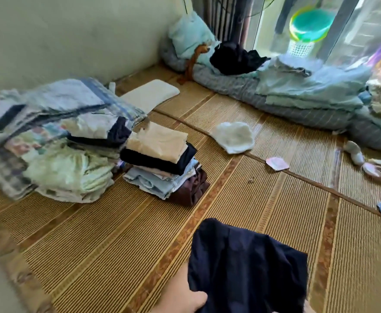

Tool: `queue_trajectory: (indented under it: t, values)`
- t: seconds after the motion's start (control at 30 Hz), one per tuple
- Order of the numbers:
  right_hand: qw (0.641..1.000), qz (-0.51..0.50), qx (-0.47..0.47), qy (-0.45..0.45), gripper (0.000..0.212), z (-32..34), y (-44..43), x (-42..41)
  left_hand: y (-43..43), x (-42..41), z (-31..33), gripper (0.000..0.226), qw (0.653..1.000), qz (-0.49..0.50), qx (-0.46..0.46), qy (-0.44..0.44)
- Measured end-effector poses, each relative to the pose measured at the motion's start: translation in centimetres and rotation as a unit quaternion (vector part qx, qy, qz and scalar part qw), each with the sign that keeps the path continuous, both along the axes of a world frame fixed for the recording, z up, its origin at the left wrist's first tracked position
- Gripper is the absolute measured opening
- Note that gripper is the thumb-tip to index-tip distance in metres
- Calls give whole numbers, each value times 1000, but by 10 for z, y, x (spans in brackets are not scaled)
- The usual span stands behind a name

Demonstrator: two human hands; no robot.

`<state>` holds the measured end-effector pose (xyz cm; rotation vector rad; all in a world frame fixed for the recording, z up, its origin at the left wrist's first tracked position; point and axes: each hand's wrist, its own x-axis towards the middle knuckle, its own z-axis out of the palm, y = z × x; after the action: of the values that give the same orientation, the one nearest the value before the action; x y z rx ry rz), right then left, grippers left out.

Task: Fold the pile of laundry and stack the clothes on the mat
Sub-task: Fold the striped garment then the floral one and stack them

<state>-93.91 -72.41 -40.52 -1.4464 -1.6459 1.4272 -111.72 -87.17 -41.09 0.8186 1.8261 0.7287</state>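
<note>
Gripping the near edge of a navy garment, the left hand sits at the bottom of the view with its thumb curled over the cloth; only a sliver of the right hand shows past the garment's right edge, too little to tell how its fingers lie. The garment is dark blue, plain and matt, creased in soft folds, its far corner rounded and its right side bunched into a ragged edge; it spreads over the near part of the woven straw mat, though the view does not settle whether it lies flat or is partly lifted. Farther off, left of centre, stands a stack of folded clothes on the mat: a beige piece on top, then black, then several pale blue layers, with a brown piece sticking out at the bottom right. Just beside the stack on its left lies a heap of bedding in pale green, blue plaid and floral prints. A white cloth lies crumpled on the mat, well apart from the stack to its right, with a small pink piece near it. A black garment lies crumpled on the pale blue blankets along the far side, by the window.
</note>
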Motion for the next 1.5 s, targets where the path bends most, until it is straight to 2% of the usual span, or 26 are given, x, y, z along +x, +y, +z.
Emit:
queue_trajectory:
  t: [0.03, 0.07, 0.1, 0.13, 0.27, 0.37, 0.5, 0.57, 0.63, 0.7, 0.77, 0.8, 0.87, 0.97, 1.13, 1.23, 1.33, 1.4, 1.5]
  values:
    - [989, 60, -30, -132, 64, -4, 5, -5, 8, -15, 5, 79, 1000, 11, 18, -1]
    - [970, 105, -93, -198, 70, 1, 5, 8, 17, -28, 13, 82, 1000, 19, 25, 3]
    - [965, 90, -166, -183, 66, 15, 0, -7, 27, -43, 21, 83, 999, 26, 29, 9]
    - [968, 59, -182, -165, 58, 33, 6, -32, 38, -67, 27, 83, 999, 26, 46, 12]
    - [989, 2, -89, -116, 31, 78, 32, -130, 77, -177, 59, 70, 993, -3, 116, 0]
    - [997, -47, -36, -49, 25, 91, 50, -208, 100, -282, 73, 63, 990, 21, 127, 55]
    - [996, -52, -34, 59, 29, 97, 78, -301, 134, -393, 92, 91, 982, 68, 143, 104]
    - [995, -59, -19, 72, 30, 90, 98, -341, 158, -432, 91, 94, 979, 88, 152, 107]
    - [997, -72, 0, 25, 32, 78, 119, -369, 178, -455, 83, 92, 978, 81, 141, 133]
    - [993, -61, 19, -103, 51, 62, 135, -387, 193, -463, 65, 94, 979, 40, 94, 175]
    - [965, 2, 31, -261, 87, 44, 143, -398, 199, -458, 40, 107, 977, -40, 29, 210]
    - [944, 47, 37, -323, 98, 35, 146, -404, 201, -455, 26, 115, 970, -86, -1, 227]
    - [905, 146, 82, -392, 103, 19, 146, -418, 205, -448, 5, 124, 952, -155, -40, 262]
    - [874, 272, 107, -387, 99, -2, 144, -435, 207, -450, -16, 125, 937, -201, -74, 276]
    - [868, 315, 65, -379, 106, -45, 124, -424, 177, -438, -57, 128, 928, -220, -103, 284]
    - [870, 306, 52, -384, 106, -62, 114, -413, 161, -422, -73, 124, 934, -208, -92, 277]
    - [888, 289, 29, -357, 101, -62, 119, -408, 165, -416, -72, 121, 940, -192, -77, 273]
    - [905, 263, 42, -331, 88, -57, 123, -410, 168, -420, -65, 118, 949, -172, -63, 256]
    - [934, 178, 109, -291, 64, -45, 124, -417, 171, -430, -55, 111, 965, -98, 18, 242]
